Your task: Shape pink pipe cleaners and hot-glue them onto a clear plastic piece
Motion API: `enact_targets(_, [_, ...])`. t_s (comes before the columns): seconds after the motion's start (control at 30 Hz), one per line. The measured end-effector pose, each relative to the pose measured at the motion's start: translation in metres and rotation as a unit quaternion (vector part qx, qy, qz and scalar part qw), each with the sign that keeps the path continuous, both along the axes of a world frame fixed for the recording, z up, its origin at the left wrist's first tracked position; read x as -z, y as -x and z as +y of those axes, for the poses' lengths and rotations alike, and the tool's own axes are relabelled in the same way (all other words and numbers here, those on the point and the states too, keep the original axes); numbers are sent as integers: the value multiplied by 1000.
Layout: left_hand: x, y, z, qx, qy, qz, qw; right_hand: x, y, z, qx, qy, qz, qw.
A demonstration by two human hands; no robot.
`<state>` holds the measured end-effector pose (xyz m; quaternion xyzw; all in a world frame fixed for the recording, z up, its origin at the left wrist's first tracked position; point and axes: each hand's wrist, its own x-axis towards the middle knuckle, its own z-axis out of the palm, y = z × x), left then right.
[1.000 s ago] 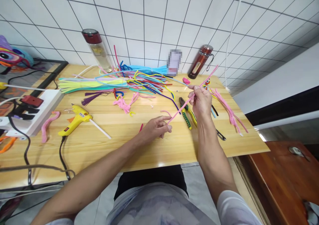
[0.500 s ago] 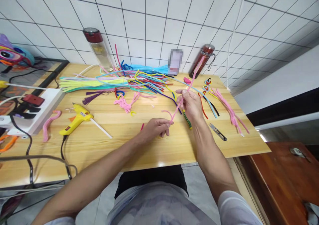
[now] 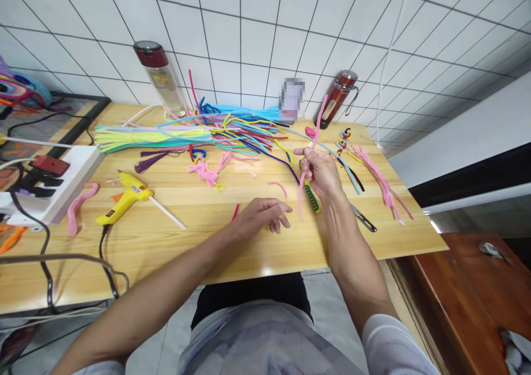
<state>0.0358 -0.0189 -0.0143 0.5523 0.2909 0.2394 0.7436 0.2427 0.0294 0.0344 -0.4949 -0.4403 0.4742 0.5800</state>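
A pink pipe cleaner is pinched in my right hand, its upper end rising toward the wall and its lower end hanging blurred below my fingers. My left hand is held over the table with fingers apart and nothing in it. Just beyond its fingertips lies a short curved pink piece. Beside my right wrist is a green and yellow wound piece. Black-handled thread snips lie right of my forearm, which partly hides them.
A yellow glue gun and a white power strip with cables occupy the left. Bundled pipe cleaners spread along the back, between a clear bottle and a red flask. More pink strands lie at right.
My left hand has let go of the lower end of the pink pipe cleaner and its fingers have spread. That end now hangs loose from my right hand.
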Motion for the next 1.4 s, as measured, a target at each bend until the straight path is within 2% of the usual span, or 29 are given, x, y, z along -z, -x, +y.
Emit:
enact_targets(0.23, [-1,-3,5,-30,75,-66,995,3,13,-2,-25,26,40,999])
enact_targets(0.4, [-6,-5,2,-3,137,-102,985,8,28,-5,-62,47,26,997])
enact_targets(0.53, [-8,-5,1,1,156,-119,981,12,33,-6,-74,50,20,996])
enact_targets(0.67, [-6,-4,1,1,137,-111,984,10,35,-7,-81,50,23,995])
enact_targets(0.87, [-2,-3,3,20,55,-65,996,5,35,-9,-81,56,10,995])
enact_targets(1.13, [-3,-3,1,11,96,-63,993,6,30,-7,-71,32,0,997])
enact_targets(1.4, [-3,-1,2,36,23,-14,999,8,31,-7,-68,31,-22,997])
